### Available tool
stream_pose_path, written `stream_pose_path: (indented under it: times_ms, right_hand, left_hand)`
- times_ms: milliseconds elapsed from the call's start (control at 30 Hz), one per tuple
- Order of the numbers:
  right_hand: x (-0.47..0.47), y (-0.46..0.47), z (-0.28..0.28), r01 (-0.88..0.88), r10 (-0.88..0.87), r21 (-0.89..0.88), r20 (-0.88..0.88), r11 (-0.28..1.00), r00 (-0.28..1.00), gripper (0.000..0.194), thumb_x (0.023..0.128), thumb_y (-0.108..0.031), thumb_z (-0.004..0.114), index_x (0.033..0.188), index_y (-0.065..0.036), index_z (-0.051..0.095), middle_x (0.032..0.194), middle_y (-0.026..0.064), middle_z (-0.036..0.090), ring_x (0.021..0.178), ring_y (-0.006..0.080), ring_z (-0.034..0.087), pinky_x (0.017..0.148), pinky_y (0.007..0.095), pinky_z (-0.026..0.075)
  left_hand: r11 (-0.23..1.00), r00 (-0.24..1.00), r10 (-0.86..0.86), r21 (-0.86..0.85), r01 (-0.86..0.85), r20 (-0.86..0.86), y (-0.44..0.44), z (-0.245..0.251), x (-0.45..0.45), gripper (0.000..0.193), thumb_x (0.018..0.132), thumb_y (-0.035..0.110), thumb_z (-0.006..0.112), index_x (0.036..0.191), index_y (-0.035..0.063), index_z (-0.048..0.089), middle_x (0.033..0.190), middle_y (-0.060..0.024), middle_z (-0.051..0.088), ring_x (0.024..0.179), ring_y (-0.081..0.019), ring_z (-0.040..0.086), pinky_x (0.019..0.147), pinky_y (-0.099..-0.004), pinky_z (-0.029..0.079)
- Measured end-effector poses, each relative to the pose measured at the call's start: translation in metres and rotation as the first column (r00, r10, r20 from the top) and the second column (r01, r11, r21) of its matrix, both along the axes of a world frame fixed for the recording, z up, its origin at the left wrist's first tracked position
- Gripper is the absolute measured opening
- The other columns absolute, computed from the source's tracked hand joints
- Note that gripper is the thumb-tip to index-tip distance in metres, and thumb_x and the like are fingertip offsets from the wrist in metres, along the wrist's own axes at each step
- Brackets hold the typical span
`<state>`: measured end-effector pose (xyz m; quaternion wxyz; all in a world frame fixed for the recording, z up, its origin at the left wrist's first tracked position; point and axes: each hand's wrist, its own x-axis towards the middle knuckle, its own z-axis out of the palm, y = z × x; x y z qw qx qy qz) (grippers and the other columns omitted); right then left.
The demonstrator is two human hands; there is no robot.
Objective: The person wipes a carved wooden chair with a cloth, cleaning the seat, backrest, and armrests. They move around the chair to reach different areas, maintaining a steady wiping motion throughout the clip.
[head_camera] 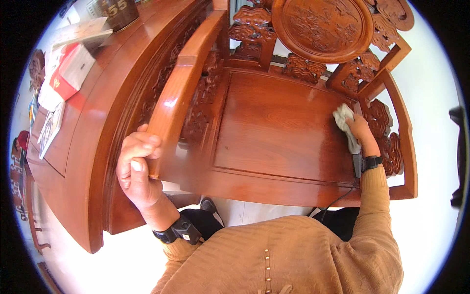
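Note:
A carved wooden armchair with a polished seat (pixel 279 128) stands before me. My left hand (pixel 141 165) is closed around the front end of the chair's left armrest (pixel 170 92). On the right side of the seat, my right hand (pixel 360 128) grips a pale grey cloth (pixel 344 114), which lies against the seat near its right edge, beside the carved side panel (pixel 380 117). A round carved medallion (pixel 323 29) sits in the backrest. Black bands with devices are strapped to both my wrists.
A large wooden table (pixel 91 110) stands close along the chair's left side. On it are a red and white tissue box (pixel 69 73), papers (pixel 51 128) and a dark container (pixel 117 14). A black cable (pixel 339 198) hangs from my right wrist area over the seat's front edge.

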<state>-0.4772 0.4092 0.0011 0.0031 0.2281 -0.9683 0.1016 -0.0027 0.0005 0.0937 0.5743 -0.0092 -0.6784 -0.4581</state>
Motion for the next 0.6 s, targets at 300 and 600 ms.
stream_pose_path:
  times_ms: [300,600]
  right_hand:
    - [0.005,-0.274,-0.076,-0.143,0.205,0.251,-0.243,0.957,0.948,0.038,0.093,-0.027,0.056,0.119,0.0,0.063,0.117,0.0227,0.062,0.11,0.0415,0.058,0.097,0.0493,0.046]
    - [0.051,-0.349,-0.015,-0.151,0.179,0.103,-0.357,0.983,0.917,0.025,0.088,-0.016,0.058,0.109,-0.003,0.063,0.121,0.02,0.065,0.111,0.0378,0.063,0.086,0.0522,0.053]
  left_hand:
    - [0.996,1.0,0.009,0.084,-0.009,-0.002,0.006,0.005,-0.002,0.033,0.092,0.038,0.061,0.084,0.0065,0.065,0.083,-0.0091,0.065,0.086,-0.0239,0.062,0.104,-0.051,0.038]
    - [0.997,0.997,-0.078,0.019,0.078,0.008,0.002,0.002,0.001,0.026,0.099,0.034,0.056,0.093,0.0111,0.065,0.079,-0.0032,0.058,0.09,-0.0212,0.057,0.11,-0.0492,0.034]
